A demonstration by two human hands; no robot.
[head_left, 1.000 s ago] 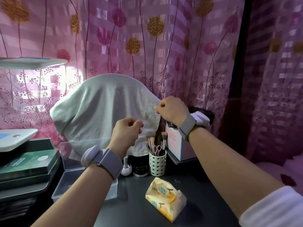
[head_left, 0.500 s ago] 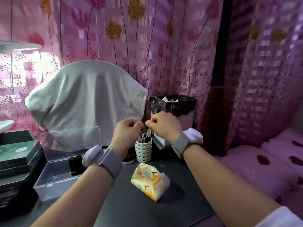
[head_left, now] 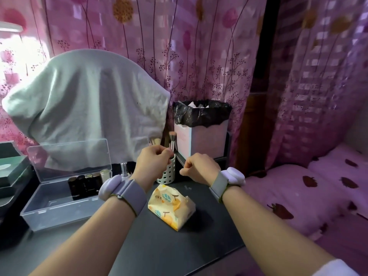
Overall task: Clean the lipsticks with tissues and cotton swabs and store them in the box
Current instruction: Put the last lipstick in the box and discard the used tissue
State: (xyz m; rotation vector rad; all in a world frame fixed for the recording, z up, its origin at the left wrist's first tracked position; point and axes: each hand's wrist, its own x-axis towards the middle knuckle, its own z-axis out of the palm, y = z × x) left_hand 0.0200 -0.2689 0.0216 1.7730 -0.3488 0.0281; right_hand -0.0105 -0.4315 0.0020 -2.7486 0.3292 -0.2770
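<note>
Hovering over a dark bench [head_left: 139, 248] beside pink floral curtains [head_left: 199, 56], left hand [head_left: 154, 163] and right hand [head_left: 200, 169] show each grip pinched shut; what they pinch is unclear.

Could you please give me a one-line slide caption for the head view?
Both hands, left and right, pinched above the tissue pack, lipsticks standing in the open box.

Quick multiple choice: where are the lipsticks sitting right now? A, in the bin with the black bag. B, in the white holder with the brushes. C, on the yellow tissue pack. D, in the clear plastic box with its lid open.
D: the dark lipsticks stand in a row inside the clear plastic box, along its back wall.
</note>
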